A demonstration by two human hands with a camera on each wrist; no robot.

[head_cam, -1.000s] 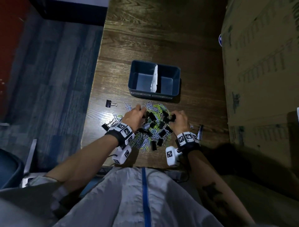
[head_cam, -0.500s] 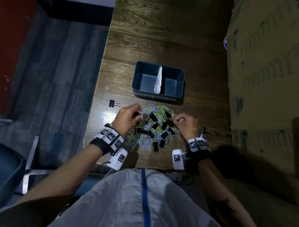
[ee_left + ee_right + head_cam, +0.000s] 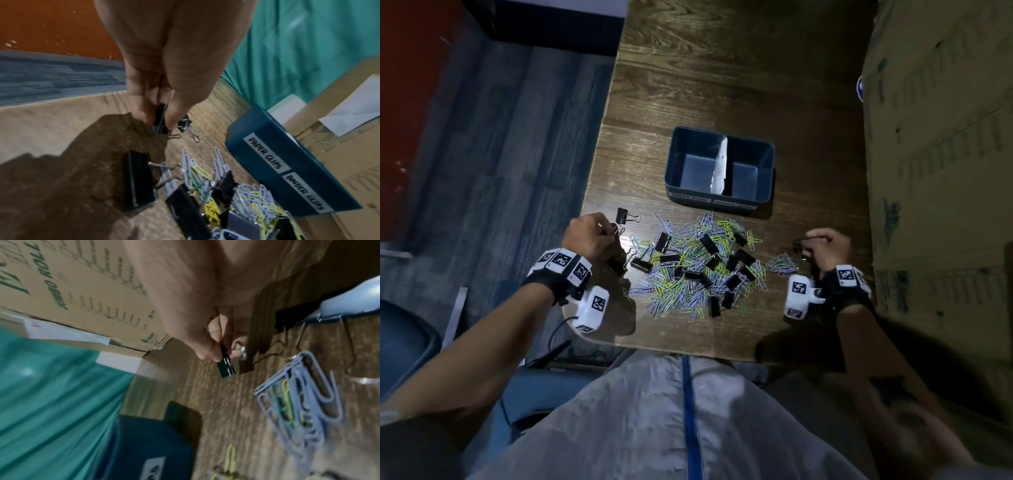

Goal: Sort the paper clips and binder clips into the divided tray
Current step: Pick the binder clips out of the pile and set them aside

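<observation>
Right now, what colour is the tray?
Dark blue. The tray shows best in the left wrist view, with white labels on its side.

Fingertips of the left hand (image 3: 589, 234) hidden behind its own knuckles in the head view; pinched binder clip (image 3: 160, 120) partly covered by finger and thumb in the left wrist view. Right hand (image 3: 825, 248) curled over a small black clip (image 3: 226, 368), smeared by motion blur, handles not readable. Labels on the tray (image 3: 678, 164) front too small to read from the head; right label cut short by shadow. Lower clips in the pile (image 3: 698, 263) before the tray buried under others, count not tellable. Cardboard box (image 3: 941, 171) right of the tray cut off by the frame edge, print illegible
</observation>
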